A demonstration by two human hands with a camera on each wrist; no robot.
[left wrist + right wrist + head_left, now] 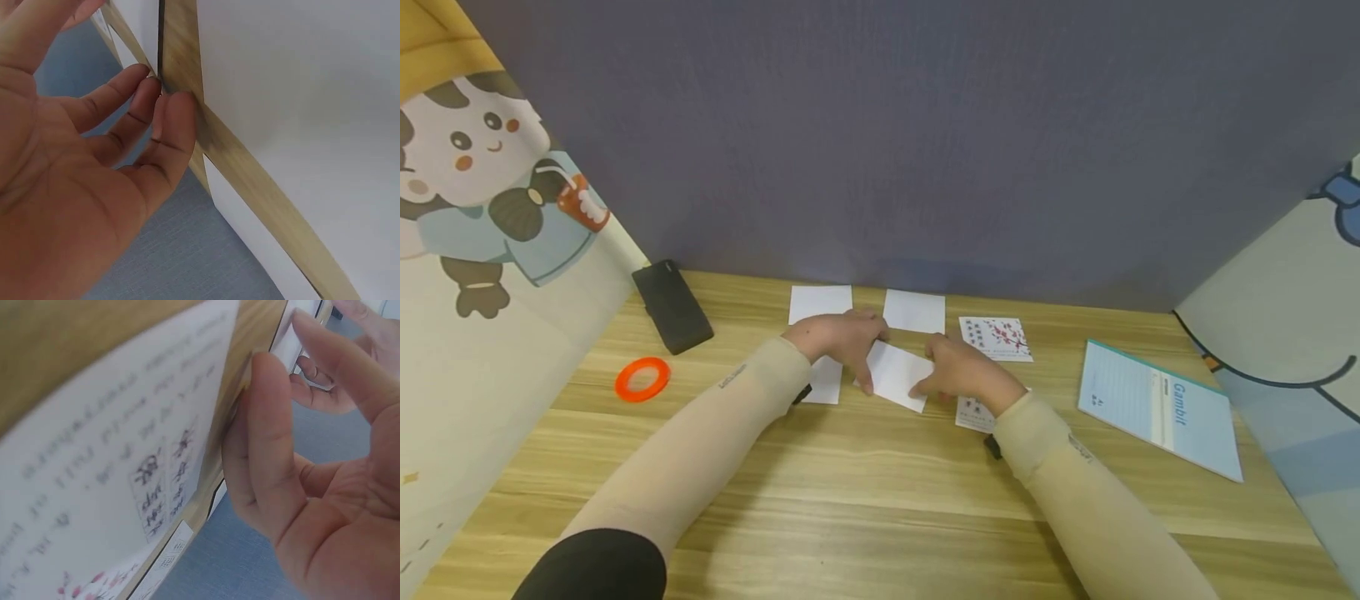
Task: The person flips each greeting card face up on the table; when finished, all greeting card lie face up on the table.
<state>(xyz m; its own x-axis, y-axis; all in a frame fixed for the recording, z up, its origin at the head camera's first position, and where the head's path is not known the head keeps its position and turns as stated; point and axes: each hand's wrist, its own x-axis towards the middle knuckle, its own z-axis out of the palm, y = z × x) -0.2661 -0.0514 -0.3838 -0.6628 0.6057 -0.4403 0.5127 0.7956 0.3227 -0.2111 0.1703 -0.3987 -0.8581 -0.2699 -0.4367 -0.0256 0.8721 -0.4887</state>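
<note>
A white card (898, 377) lies slightly turned on the wooden table between my two hands. My left hand (842, 340) is at its left edge, with thumb and fingers spread apart. In the left wrist view those fingers (175, 125) are loosely bent near the table surface. At the card's right edge is my right hand (958, 371), its thumb and fingers also parted. Partly under my left forearm lies another white card (826, 383). A printed card (973, 415) with dark characters is partly covered by my right hand and wrist.
Two white cards (820, 300) (915, 311) lie along the back. A card with red blossoms (996, 338) is right of them. A light-blue notebook (1159, 408) lies at right. An orange ring (642, 379) and a black box-like object (672, 306) are at left. A grey panel (880, 150) stands behind.
</note>
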